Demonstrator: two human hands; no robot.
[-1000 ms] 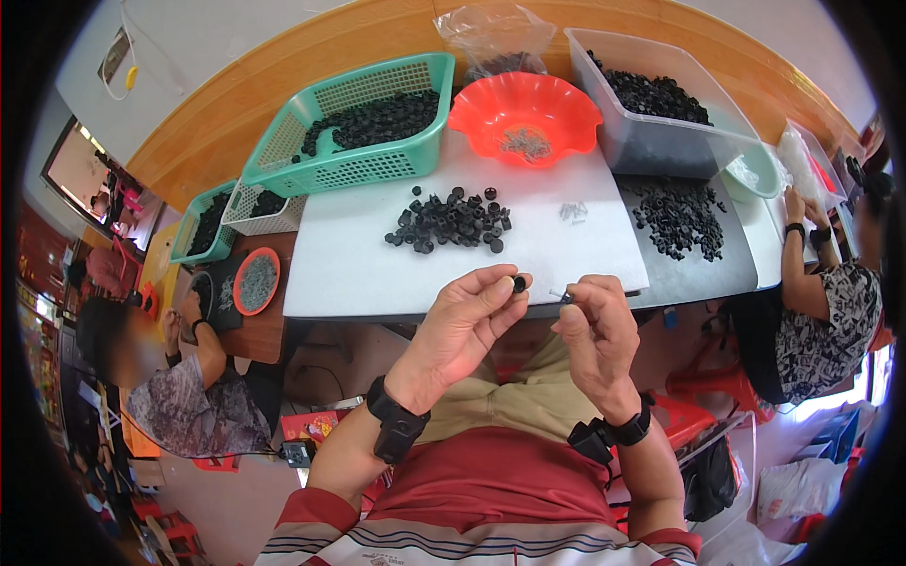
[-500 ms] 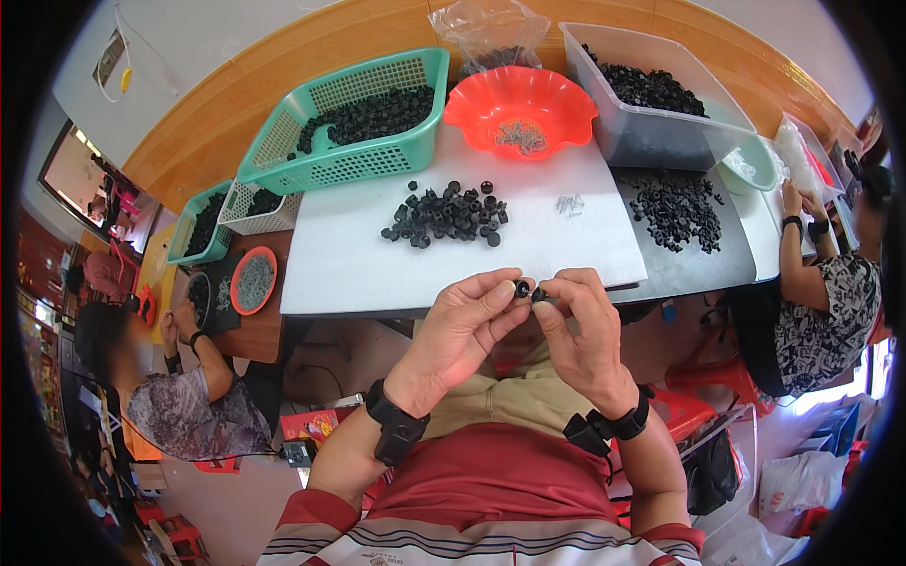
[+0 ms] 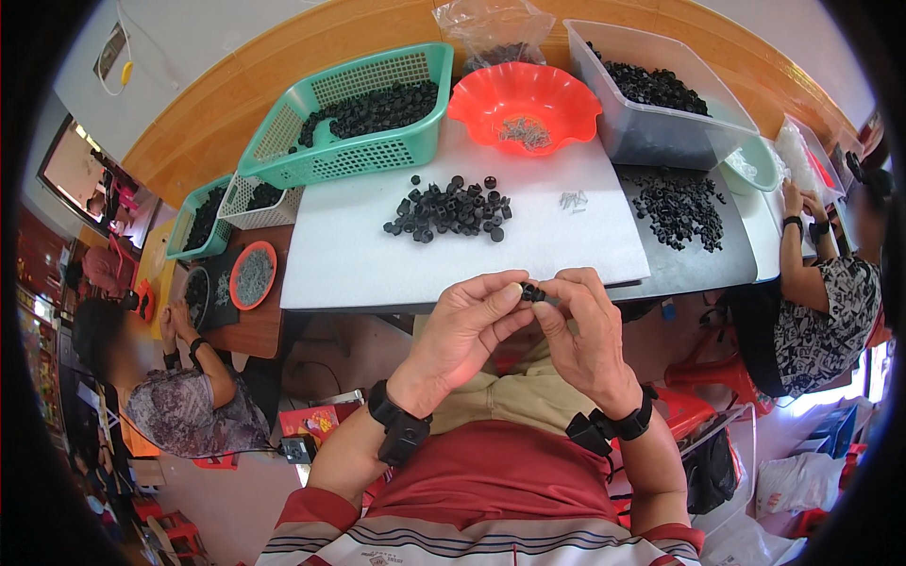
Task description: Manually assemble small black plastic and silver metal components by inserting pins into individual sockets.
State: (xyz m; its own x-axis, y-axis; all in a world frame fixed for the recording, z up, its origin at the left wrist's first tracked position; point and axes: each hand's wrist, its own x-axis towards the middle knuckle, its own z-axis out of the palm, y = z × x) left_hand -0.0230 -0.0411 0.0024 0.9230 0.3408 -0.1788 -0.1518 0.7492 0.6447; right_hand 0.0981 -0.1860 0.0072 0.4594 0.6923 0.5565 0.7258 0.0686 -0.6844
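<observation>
Just in front of the table's near edge, my left hand (image 3: 461, 330) and my right hand (image 3: 590, 344) meet fingertip to fingertip. Both are closed in a pinch on small black plastic parts (image 3: 532, 292), which touch end to end between them. Their exact kind is too small to make out. Beyond my hands, a loose pile of similar black plastic parts (image 3: 448, 209) lies on the white foam sheet (image 3: 340, 269). Right of that pile sits a little heap of thin, pale pins or screws (image 3: 573, 200).
Behind stand a green basket (image 3: 344, 165) of black parts, a red scalloped bowl (image 3: 472, 108) with pale pieces, and a clear bin (image 3: 661, 137). Smaller black parts (image 3: 679, 212) cover a dark mat at right. One person (image 3: 189, 406) works at left, another (image 3: 826, 311) at right.
The black parts, apart in my fingertips before, are now brought together end to end. My hands have otherwise hardly moved.
</observation>
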